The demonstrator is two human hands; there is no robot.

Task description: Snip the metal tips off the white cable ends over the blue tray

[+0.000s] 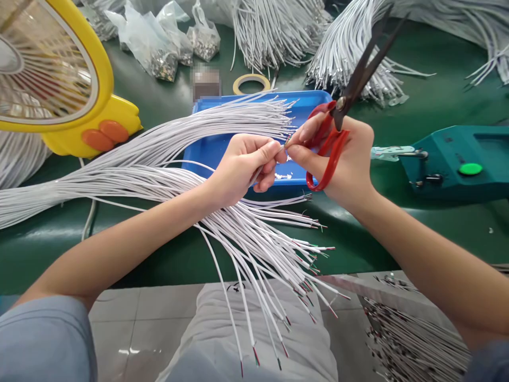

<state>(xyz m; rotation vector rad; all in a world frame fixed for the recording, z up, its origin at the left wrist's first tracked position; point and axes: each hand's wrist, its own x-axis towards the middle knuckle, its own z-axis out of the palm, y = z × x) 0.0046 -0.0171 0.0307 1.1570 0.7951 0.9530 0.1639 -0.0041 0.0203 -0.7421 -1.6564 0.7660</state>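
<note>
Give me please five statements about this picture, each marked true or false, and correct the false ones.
1. The right hand's grip holds red-handled scissors. True.
2. The left hand's grip is empty. False: the left hand's grip holds a wire.
3. The tape lies inside the tray. False: the tape lies beyond the tray's far edge.
4. The fan is partly yellow. True.
5. Some wire ends reach past the near edge of the table. True.

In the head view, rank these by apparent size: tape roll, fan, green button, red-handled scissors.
Largest to smallest:
1. Fan, though cut off by the frame
2. Red-handled scissors, in the right hand
3. Tape roll
4. Green button
</note>
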